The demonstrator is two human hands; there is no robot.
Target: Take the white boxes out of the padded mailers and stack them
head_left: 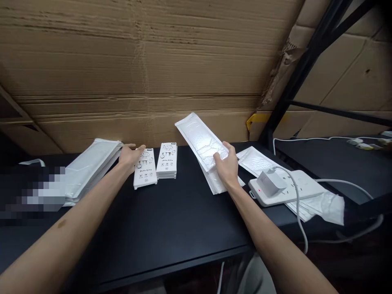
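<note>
Padded mailer point(200, 139), white and glossy, slants across the frame just right of centre, its upper end in front of the cardboard point(196, 53) that fills the top of the picture. The right hand point(226, 168) has its grip pinching the mailer's right edge, thumb lying on the upper face. Beneath it, a second mailer point(214, 184) shows its lower end over the black desk point(171, 228).

Left of centre, the left hand point(129, 156) is at the upper left corner of a white box point(145, 174) printed with a cartoon figure and "Hello Kitty"; I cannot tell whether its grip is pinching the box or only resting there. Just to the right of that box stands a small stack of similar boxes point(167, 161), lying flat.

At the left of the frame, beside the left forearm, lies a pile of white mailers point(92, 167), partly covered by a pixelated patch. At the right, a white power strip point(306, 185) bearing a plugged-in charger point(270, 183) and a lit red light rests over more mailers point(332, 207). Black metal framing point(301, 69) rises toward the upper right.
</note>
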